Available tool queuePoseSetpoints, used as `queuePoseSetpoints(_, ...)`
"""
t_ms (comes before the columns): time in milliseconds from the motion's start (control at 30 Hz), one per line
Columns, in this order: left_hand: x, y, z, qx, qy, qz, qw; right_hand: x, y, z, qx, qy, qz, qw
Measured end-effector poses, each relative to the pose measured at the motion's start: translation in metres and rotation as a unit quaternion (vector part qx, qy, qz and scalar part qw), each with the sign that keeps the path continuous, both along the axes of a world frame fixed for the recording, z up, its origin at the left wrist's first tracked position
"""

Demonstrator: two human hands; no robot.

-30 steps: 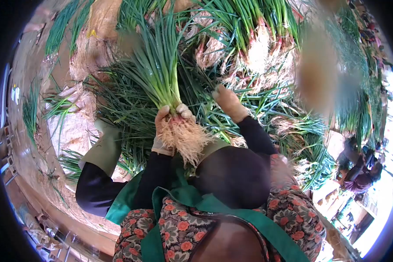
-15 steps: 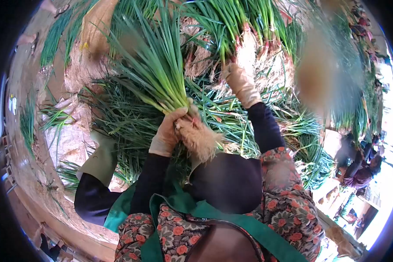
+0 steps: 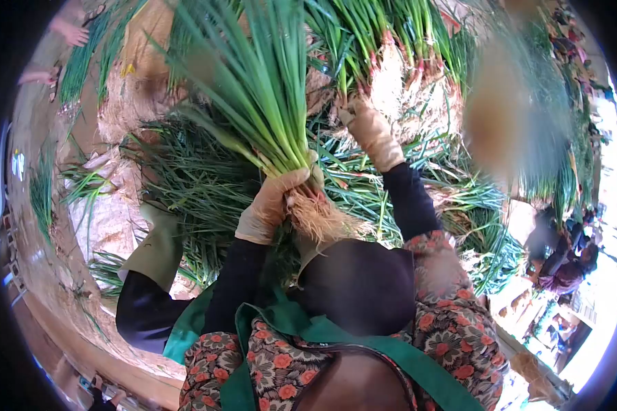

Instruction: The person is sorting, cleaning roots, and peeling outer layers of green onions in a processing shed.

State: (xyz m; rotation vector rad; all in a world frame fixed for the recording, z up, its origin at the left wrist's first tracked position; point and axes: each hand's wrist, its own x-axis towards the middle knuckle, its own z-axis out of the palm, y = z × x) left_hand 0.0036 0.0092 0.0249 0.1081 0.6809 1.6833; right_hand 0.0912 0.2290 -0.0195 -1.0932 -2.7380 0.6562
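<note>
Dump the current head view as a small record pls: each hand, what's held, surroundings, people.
left_hand: left hand, pale glove, closed around held bunch
held_item: held bunch of long green-leaved plants, gripped just above the roots
held_orientation: leaves fanning away from wearer, roots toward wearer
right_hand: right hand, pale glove, at the root end of large bundles; grip unclear
ahead_left: heaped greens
wearer: green apron, floral sleeves
others: bare hand at upper left; people in the far right background, indistinct

Downward head view, perhaps lens-smudged
</note>
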Motion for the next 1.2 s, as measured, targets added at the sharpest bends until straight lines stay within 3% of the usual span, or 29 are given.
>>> queuePoseSetpoints(67, -0.008, 0.002, -0.001, -0.03, -0.012, 0.014, 0.999, 0.008, -0.034, 0.023, 0.076, 0.062, 0.017, 0.995)
queuePoseSetpoints(133, -0.017, 0.007, -0.026, -0.119, -0.025, 0.011, 0.993, 0.026, -0.068, 0.033, -0.016, 0.062, 0.074, 0.995)
queuePoseSetpoints(167, -0.017, 0.006, -0.036, -0.129, -0.036, -0.009, 0.991, 0.035, -0.078, 0.023, -0.137, 0.017, 0.11, 0.984)
queuePoseSetpoints(200, -0.018, 0.007, -0.036, -0.139, -0.048, -0.029, 0.989, 0.048, -0.094, 0.022, -0.153, 0.07, 0.124, 0.978)
queuePoseSetpoints(267, -0.01, 0.005, -0.029, -0.131, -0.096, -0.038, 0.986, 0.062, -0.096, 0.022, -0.202, 0.058, 0.186, 0.96)
queuePoseSetpoints(333, -0.003, -0.003, -0.038, -0.141, -0.113, -0.029, 0.983, 0.058, -0.068, 0.028, -0.267, -0.063, 0.282, 0.919)
queuePoseSetpoints(367, 0.0, -0.005, -0.041, -0.145, -0.122, -0.024, 0.982, 0.055, -0.064, 0.025, -0.339, 0.12, 0.28, 0.89)
queuePoseSetpoints(433, 0.004, -0.005, -0.043, -0.139, -0.116, -0.02, 0.983, 0.039, -0.052, 0.003, -0.39, 0.106, 0.102, 0.909)
queuePoseSetpoints(533, 0.005, -0.005, -0.059, -0.139, -0.093, -0.058, 0.984, -0.006, -0.058, 0.025, -0.595, 0.093, -0.115, 0.79)
queuePoseSetpoints(600, 0.005, -0.007, -0.072, -0.171, -0.07, -0.076, 0.98, -0.028, -0.065, 0.007, -0.417, 0.179, 0.008, 0.891)
queuePoseSetpoints(633, 0.005, -0.009, -0.073, -0.169, -0.081, -0.062, 0.98, -0.035, -0.067, -0.013, -0.355, 0.22, 0.017, 0.908)
queuePoseSetpoints(733, 0.01, -0.014, -0.065, -0.161, -0.125, -0.021, 0.979, -0.026, -0.07, -0.05, -0.285, 0.215, 0.02, 0.934)
queuePoseSetpoints(833, 0.016, -0.019, -0.067, -0.156, -0.17, 0.01, 0.973, -0.003, -0.077, -0.017, -0.363, 0.072, -0.056, 0.927)
queuePoseSetpoints(867, 0.013, -0.018, -0.05, -0.151, -0.175, 0.023, 0.973, 0.015, -0.082, -0.039, -0.229, 0.086, -0.021, 0.969)
queuePoseSetpoints(900, 0.012, -0.018, -0.04, -0.147, -0.179, 0.038, 0.972, 0.03, -0.081, -0.047, -0.088, 0.025, 0.073, 0.993)
queuePoseSetpoints(933, 0.007, -0.02, -0.042, -0.066, -0.167, -0.003, 0.984, 0.046, -0.075, -0.053, 0.055, -0.036, 0.167, 0.984)
queuePoseSetpoints(967, 0.005, -0.024, -0.04, -0.093, -0.163, -0.007, 0.982, 0.07, -0.064, -0.071, 0.136, -0.029, 0.214, 0.967)
queuePoseSetpoints(1000, 0.002, -0.027, -0.036, -0.119, -0.157, -0.01, 0.98, 0.084, -0.06, -0.053, 0.048, -0.155, 0.186, 0.969)
queuePoseSetpoints(1033, -0.001, -0.028, -0.032, -0.144, -0.151, -0.012, 0.978, 0.076, -0.057, -0.047, -0.098, -0.332, 0.033, 0.938)
queuePoseSetpoints(1100, 0.002, -0.029, -0.031, -0.152, -0.141, -0.011, 0.978, 0.072, -0.065, -0.007, -0.073, -0.357, 0.103, 0.926)
queuePoseSetpoints(1200, 0.012, -0.017, -0.033, -0.155, -0.161, 0.022, 0.975, 0.03, -0.071, 0.036, -0.128, -0.062, -0.009, 0.99)
